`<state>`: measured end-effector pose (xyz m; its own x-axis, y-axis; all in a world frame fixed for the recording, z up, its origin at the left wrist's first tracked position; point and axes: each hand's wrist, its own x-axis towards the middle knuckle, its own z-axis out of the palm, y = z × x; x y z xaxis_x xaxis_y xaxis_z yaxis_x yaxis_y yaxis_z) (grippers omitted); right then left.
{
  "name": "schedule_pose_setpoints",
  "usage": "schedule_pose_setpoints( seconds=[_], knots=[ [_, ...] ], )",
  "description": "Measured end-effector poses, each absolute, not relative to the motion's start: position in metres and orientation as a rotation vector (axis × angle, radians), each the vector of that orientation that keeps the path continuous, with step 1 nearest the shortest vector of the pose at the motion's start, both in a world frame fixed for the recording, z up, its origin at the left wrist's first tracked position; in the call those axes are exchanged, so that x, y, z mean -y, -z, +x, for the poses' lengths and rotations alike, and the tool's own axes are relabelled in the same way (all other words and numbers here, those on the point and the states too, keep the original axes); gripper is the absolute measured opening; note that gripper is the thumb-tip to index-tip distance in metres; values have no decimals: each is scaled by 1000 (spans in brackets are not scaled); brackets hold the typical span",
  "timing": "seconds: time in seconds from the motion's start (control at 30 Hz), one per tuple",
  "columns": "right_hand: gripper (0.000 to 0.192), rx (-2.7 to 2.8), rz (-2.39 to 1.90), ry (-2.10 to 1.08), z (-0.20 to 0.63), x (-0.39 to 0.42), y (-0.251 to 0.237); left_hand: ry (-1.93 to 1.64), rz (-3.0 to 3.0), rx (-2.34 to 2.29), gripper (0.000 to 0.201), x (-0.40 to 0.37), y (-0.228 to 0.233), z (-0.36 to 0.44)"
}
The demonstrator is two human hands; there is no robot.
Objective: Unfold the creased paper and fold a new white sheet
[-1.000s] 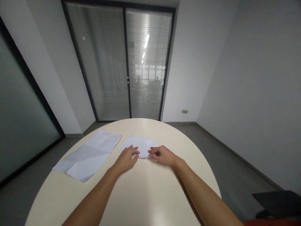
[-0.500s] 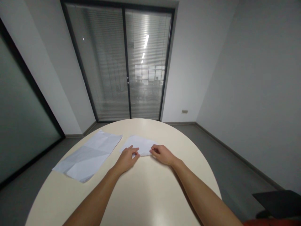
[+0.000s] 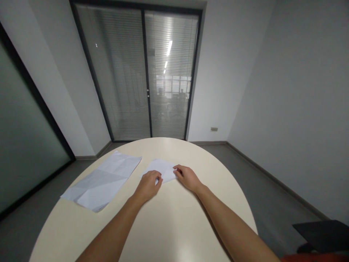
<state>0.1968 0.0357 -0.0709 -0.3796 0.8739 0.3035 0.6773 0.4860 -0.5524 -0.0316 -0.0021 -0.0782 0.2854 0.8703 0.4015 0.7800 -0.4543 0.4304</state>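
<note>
A small white sheet of paper (image 3: 163, 168) lies between my hands on the round cream table (image 3: 169, 225). My left hand (image 3: 149, 183) is at the paper's near left edge, its fingers curled and thumb bent toward them in a pinch on the sheet. At the right edge, my right hand (image 3: 188, 177) has its fingers bent and closed on the paper's corner. Both hands cover parts of the sheet's outline. Left of them rests a larger stack of creased white paper (image 3: 106, 178), touched by neither hand.
Beyond the table stands a glass door (image 3: 125, 80) with blinds, and a wall socket (image 3: 214, 129) sits low on the white wall. A dark chair part (image 3: 324, 234) shows at the lower right, beside the table edge.
My left fingers, outstretched before, have curled in. My right hand has moved slightly up and left. The small paper appears narrower, its right part now ending near my right fingertips.
</note>
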Motion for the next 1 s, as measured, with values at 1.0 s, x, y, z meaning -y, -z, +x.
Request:
schedule_pose_setpoints(
  seconds=[1.0],
  knots=[
    [64,2433,-1450,-415,189,-24,76,-641,2572,-1426,30,9,75,-32]
  ],
)
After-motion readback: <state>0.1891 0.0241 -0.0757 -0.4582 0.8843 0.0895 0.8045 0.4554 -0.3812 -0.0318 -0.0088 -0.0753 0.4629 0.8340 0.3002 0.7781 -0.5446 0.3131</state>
